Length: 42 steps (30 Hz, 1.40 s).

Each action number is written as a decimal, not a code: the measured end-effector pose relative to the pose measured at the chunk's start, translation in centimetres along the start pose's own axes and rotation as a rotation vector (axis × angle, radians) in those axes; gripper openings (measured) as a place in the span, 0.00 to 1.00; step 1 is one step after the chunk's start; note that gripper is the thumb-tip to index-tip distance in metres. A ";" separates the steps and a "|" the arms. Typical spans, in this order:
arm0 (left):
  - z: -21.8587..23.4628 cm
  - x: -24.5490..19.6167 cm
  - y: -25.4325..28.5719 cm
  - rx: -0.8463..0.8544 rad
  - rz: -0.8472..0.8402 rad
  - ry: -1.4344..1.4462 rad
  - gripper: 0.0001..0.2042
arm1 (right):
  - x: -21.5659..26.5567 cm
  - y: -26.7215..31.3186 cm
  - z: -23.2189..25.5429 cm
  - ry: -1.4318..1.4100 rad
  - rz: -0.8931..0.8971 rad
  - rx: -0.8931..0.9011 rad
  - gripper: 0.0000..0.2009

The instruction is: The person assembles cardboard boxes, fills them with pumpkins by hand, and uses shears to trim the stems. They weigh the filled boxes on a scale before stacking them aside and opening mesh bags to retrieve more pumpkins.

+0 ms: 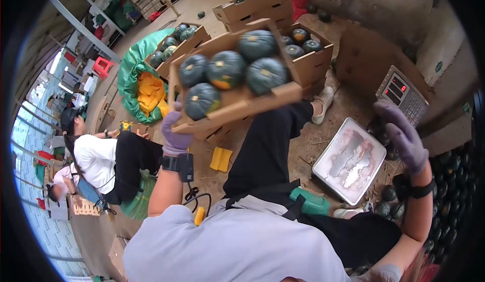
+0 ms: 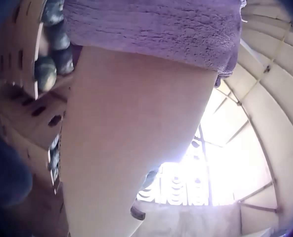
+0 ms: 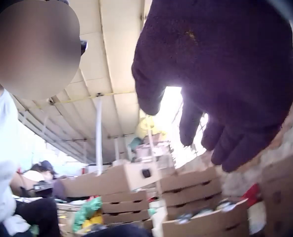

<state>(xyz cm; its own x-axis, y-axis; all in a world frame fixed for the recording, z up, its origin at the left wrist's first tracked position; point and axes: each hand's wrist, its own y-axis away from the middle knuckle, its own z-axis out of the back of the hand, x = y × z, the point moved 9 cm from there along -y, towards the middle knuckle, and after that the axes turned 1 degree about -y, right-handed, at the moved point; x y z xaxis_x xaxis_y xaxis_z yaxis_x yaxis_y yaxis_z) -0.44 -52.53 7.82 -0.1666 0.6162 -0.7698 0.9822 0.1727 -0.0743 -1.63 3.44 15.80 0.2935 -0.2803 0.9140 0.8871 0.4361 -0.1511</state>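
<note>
In the head view, my gloved left hand (image 1: 177, 133) grips the near left corner of a cardboard box (image 1: 262, 99). Several dark green pumpkins (image 1: 226, 69) lie in the box, one with an orange patch. The box is tilted and overlaps other boxes behind it. A purple glove cuff (image 2: 151, 32) fills the top of the left wrist view, and the fingers are hidden there. My gloved right hand (image 1: 406, 138) is raised beside the digital scale display (image 1: 399, 87), fingers extended and holding nothing. Its spread fingers (image 3: 230, 143) also show in the right wrist view.
A metal weighing platform (image 1: 349, 160) sits on the floor at right, beside heaped pumpkins (image 1: 447, 196). Behind stand more pumpkin boxes (image 1: 313, 64) and a green sack (image 1: 132, 87) with yellow pieces. A seated person (image 1: 101, 158) is at left. A yellow piece (image 1: 221, 159) lies on the floor.
</note>
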 end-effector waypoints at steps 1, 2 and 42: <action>3.0 -1.0 -1.0 -0.002 -0.012 -0.011 0.16 | -0.2 1.3 1.7 0.035 -0.046 -0.040 0.22; 6.6 -1.5 -2.1 -0.041 -0.037 -0.001 0.15 | -0.8 3.4 4.1 0.098 -0.104 -0.121 0.22; -51.4 6.9 29.1 1.720 -1.024 -0.460 0.11 | -13.4 70.7 -24.8 0.153 -1.570 -1.618 0.27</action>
<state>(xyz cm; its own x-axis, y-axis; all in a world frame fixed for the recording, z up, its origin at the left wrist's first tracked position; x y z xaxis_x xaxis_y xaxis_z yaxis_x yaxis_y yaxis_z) 22.49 -3.73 32.92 -0.8331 0.5405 -0.1175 -0.3335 -0.6603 -0.6729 66.02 16.80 -16.44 -0.7578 0.3261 0.5652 -0.1991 -0.9404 0.2756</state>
